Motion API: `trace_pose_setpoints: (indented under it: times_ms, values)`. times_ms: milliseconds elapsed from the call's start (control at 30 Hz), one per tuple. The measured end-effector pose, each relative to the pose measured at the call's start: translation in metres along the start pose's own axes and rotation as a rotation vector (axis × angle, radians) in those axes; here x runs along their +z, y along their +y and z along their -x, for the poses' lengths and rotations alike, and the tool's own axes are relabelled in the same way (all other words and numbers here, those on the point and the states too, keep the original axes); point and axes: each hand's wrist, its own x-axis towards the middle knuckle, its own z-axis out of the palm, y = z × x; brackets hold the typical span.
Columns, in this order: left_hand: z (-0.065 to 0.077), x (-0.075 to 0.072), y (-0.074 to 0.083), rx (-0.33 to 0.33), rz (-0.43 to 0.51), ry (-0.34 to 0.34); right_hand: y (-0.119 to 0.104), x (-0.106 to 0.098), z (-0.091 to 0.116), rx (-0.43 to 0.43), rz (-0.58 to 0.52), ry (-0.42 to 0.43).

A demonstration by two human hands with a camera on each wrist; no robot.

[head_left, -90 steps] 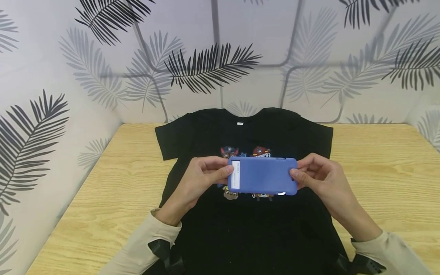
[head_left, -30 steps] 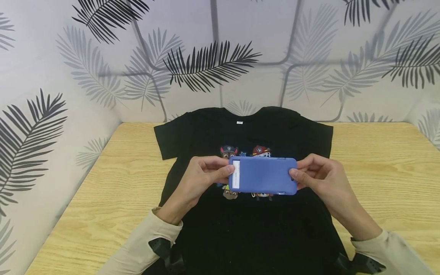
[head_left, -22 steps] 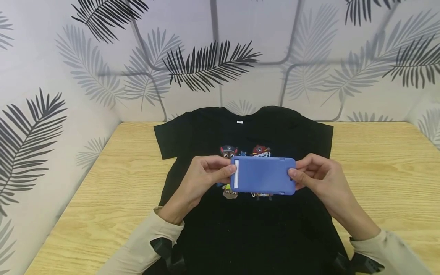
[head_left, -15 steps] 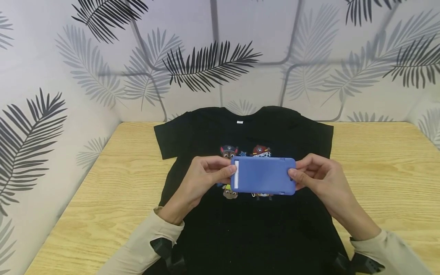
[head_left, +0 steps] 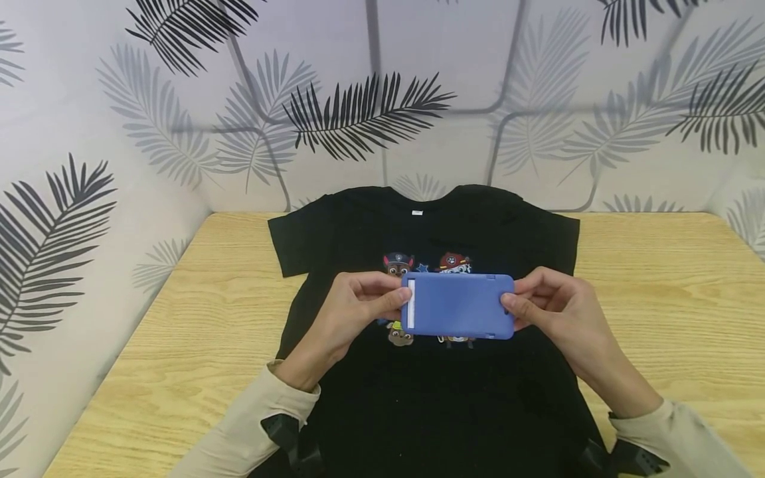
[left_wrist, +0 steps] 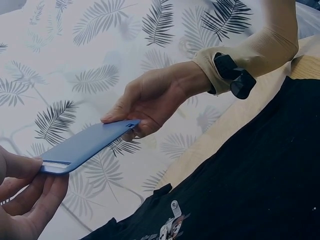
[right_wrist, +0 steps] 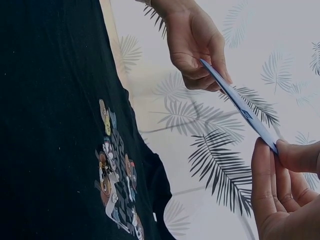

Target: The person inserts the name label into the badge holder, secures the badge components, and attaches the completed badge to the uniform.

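In the head view a flat blue card holder (head_left: pixel 459 305) is held level above a black T-shirt (head_left: pixel 430 398). A narrow white strip shows at its left end. My left hand (head_left: pixel 364 305) pinches that end, thumb on top and fingers behind. My right hand (head_left: pixel 556 305) pinches the opposite end the same way. In both wrist views the card holder (left_wrist: pixel 90 145) is thin and spans between the two hands. The T-shirt lies spread out with its neckline away from me, and the card holder covers part of its cartoon puppy print (head_left: pixel 399 334).
A light wooden table (head_left: pixel 657 299) bears the shirt. Leaf-patterned cloth (head_left: pixel 442 159) stands behind the table and on its left side. Black wrist cameras (head_left: pixel 282 431) are strapped over the beige sleeves (head_left: pixel 239 425).
Since three seconds ago the white strip has narrowed, its printed text has gone from sight, and the card holder has become slightly shorter. Both hands have come slightly closer together, keeping their pinch.
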Motion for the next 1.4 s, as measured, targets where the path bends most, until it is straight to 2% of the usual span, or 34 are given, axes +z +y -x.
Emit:
trace_pose_setpoints:
  times_ms: [700,1100,1400]
  values:
    - [0.0024,-0.0001,0.0006,0.004,-0.009,0.010,0.0003,0.0008,0.0003,-0.006,0.046,-0.001]
    - [0.0016,0.0005,0.0021,0.017,-0.005,-0.009,0.0005,-0.0002,-0.0010,0.010,0.062,0.002]
    - [0.0016,0.0003,0.0018,0.016,-0.010,-0.012,0.0012,-0.0026,-0.0019,0.007,-0.007,-0.026]
